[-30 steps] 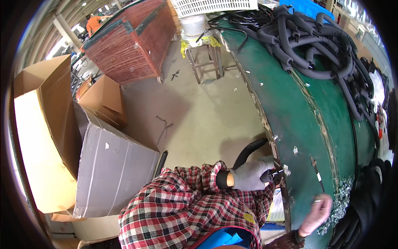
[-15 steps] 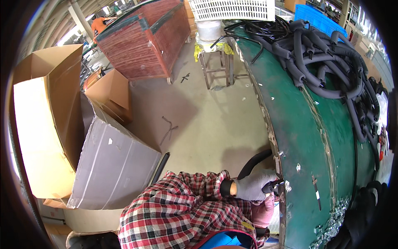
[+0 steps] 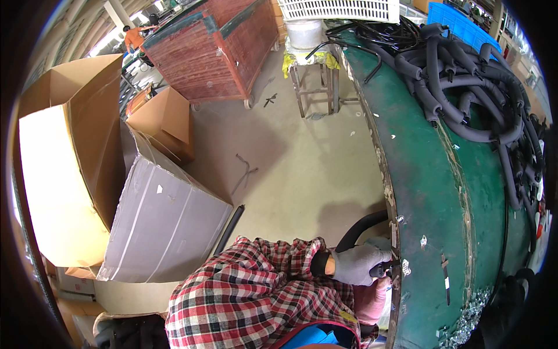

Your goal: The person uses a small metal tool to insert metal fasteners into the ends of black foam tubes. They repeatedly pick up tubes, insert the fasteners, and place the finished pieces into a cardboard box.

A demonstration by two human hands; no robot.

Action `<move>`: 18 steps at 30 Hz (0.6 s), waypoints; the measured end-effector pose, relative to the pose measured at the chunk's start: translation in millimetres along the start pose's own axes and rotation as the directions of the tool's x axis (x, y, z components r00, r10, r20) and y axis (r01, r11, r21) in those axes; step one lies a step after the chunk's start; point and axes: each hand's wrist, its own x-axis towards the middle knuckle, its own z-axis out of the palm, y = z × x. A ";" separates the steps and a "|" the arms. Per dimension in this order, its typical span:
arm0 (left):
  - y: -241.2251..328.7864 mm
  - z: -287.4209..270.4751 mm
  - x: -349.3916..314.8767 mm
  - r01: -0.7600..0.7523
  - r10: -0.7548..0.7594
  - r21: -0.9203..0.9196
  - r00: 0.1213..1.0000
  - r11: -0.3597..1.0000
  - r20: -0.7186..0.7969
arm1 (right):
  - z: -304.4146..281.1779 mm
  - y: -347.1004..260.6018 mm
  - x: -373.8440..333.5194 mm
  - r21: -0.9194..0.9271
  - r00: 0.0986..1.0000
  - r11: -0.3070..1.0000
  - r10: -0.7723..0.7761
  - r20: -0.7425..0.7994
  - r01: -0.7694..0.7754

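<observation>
My left hand, in a grey glove with a black cuff, is closed round a black foam-covered tube beside the near edge of the green table. The tube curves up behind the glove towards the table's edge. A black end piece sticks out of the fist towards the table. Just below it is my right hand, in pink, its fingertips bent up close to that black end. My left hand and the table edge partly hide it, and what it grips does not show.
Grey foam-covered tubes lie heaped at the table's far right. Small shiny metal pieces and a black strip lie nearer. Cardboard boxes stand left; a red wooden cart and a stool stand ahead.
The whole view has shifted slightly, so the surroundings sit further right. My left hand stays closed on the tube; my right hand's fingers have moved a little lower beneath the black end.
</observation>
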 end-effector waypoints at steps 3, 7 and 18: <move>-1.7 -0.9 -1.8 0.095 -0.091 -0.051 0.993 0.994 0.068 | 4.3 -2.6 -2.9 0.001 1.000 1.000 -0.006 0.011 0.006; -1.2 -2.0 -2.8 0.043 -0.040 -0.067 0.998 0.997 0.048 | 14.8 2.7 -6.2 0.110 0.998 0.992 -0.054 -0.022 0.056; -6.3 -1.0 -15.7 -0.004 0.013 -0.179 0.999 0.984 0.050 | 45.7 -39.2 -20.0 -0.354 0.822 0.767 -0.570 0.010 0.536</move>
